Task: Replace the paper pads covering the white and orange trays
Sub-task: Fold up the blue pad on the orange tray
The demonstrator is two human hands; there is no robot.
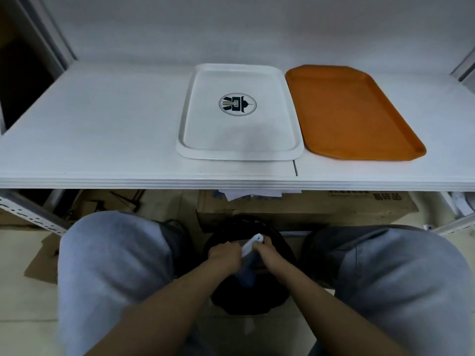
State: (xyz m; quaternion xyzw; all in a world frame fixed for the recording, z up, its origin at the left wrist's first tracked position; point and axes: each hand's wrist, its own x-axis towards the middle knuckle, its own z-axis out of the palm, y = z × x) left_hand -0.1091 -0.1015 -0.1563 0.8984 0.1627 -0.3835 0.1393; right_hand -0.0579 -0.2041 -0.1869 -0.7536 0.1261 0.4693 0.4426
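low between two knees in grey trousers (110,258), left hand (224,256) and right hand (267,258) close together, both grips curled tight round a crumpled white paper pad (250,249). paper pinched between the two hands, its folded white end poking up above the knuckles, its shadowed lower part hanging down below the wrists. directly under hands and paper, a round black bin with a dark liner (277,289) on the floor; cannot tell whether paper touches the liner.

well apart from the grips, up on the white table (102,129): flat rectangular white plastic tray with a round dark emblem at its middle (205,134), bare, its near edge close to the table's front. just beside it on the right, flat orange plastic tray with clipped corners (354,114), likewise bare, angled slightly, near the white tray but with a thin gap between.

under the table edge, brown cardboard box with printed characters (334,206), with white paper scraps (244,193) poking out above it.
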